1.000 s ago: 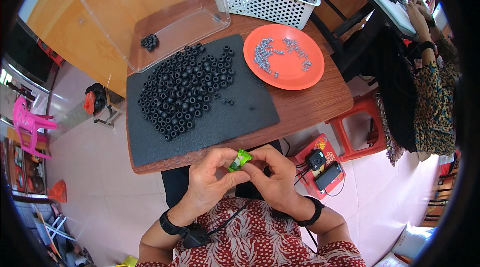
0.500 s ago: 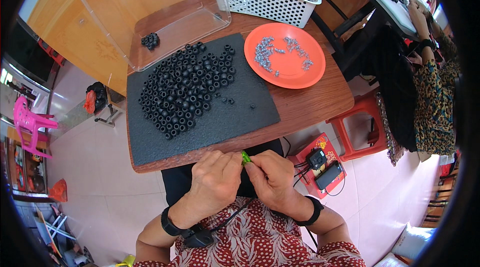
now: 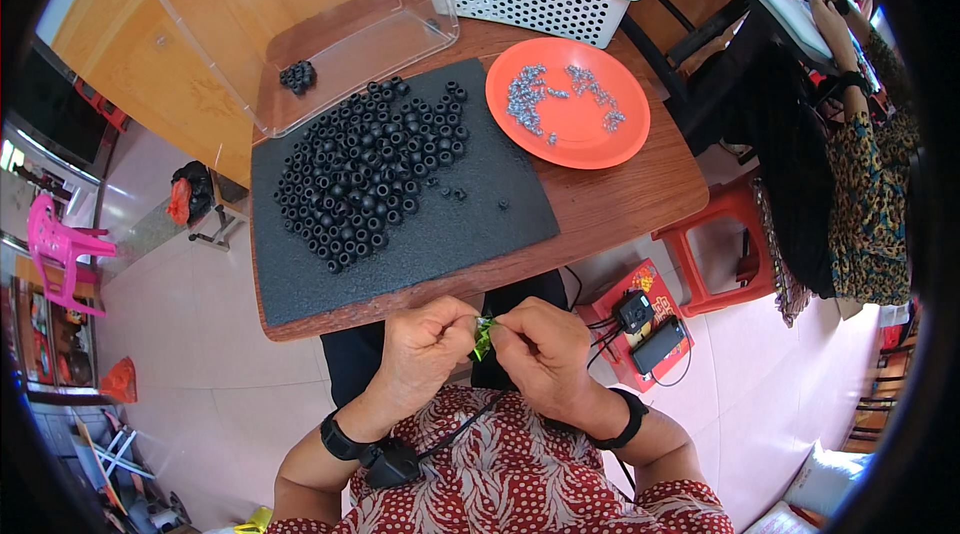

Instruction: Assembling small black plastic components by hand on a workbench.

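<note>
My left hand (image 3: 428,346) and my right hand (image 3: 545,349) meet over my lap, just below the table's near edge. Between their pinched fingertips is a small, shiny green wrapper (image 3: 483,339), crinkled and partly covered by the fingers. Whether anything is inside it cannot be made out. On the table ahead lies a dark grey mat (image 3: 440,259) with a heap of small black, round, hollow-ended parts (image 3: 370,169). An orange-red plate (image 3: 585,149) to its right carries two scatterings of tiny silvery pieces (image 3: 525,99).
Behind the mat stand a clear plastic bin (image 3: 350,69) and a white perforated basket (image 3: 520,9) with black parts. A red stool (image 3: 715,264) and a red box (image 3: 640,364) bearing a phone (image 3: 658,349) are at right. Another person's hands (image 3: 825,14) work at a table far right.
My fingers have drawn apart slightly, and more of the green wrapper shows between them, hanging lower. At the far right, the other person's hands have shifted over their table.
</note>
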`<state>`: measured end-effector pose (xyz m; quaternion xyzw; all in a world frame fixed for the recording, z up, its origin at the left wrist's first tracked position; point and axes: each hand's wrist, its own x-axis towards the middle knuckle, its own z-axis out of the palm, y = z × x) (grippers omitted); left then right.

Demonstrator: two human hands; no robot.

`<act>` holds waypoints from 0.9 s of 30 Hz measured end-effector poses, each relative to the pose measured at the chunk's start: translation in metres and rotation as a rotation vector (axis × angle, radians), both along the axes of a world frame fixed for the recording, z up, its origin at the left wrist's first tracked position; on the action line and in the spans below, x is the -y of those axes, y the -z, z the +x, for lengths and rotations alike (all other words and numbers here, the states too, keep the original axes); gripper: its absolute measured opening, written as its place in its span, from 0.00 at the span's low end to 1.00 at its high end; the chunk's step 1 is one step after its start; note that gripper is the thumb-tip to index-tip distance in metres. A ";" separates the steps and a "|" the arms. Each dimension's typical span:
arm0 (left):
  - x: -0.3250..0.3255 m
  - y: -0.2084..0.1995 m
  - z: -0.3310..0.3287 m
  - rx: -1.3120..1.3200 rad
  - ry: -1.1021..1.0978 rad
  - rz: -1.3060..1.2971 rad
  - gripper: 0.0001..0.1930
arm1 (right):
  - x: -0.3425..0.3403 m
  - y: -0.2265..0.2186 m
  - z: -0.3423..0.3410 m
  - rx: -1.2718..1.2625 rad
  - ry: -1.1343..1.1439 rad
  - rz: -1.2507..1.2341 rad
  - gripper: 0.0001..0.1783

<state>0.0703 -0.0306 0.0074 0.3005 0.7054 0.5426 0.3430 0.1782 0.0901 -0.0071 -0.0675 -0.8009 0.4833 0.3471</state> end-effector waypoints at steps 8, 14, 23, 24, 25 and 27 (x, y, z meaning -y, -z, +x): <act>-0.009 -0.011 -0.011 -0.902 0.224 0.148 0.05 | -0.007 0.007 -0.002 -0.007 -0.045 0.254 0.10; -0.005 -0.010 -0.013 -0.984 0.295 0.229 0.09 | -0.005 0.002 -0.001 -0.031 -0.082 0.264 0.09; -0.008 -0.008 -0.010 -0.946 0.228 0.285 0.06 | -0.011 0.004 -0.001 0.012 -0.249 0.071 0.07; -0.008 -0.008 -0.008 -0.946 0.228 0.283 0.06 | -0.009 0.000 -0.004 -0.059 -0.195 0.171 0.08; -0.007 -0.007 -0.005 -0.760 0.136 0.272 0.04 | -0.008 -0.001 -0.005 -0.129 -0.139 0.271 0.10; -0.005 -0.008 0.002 -0.574 0.047 0.260 0.03 | -0.007 -0.001 -0.006 -0.172 -0.116 0.343 0.11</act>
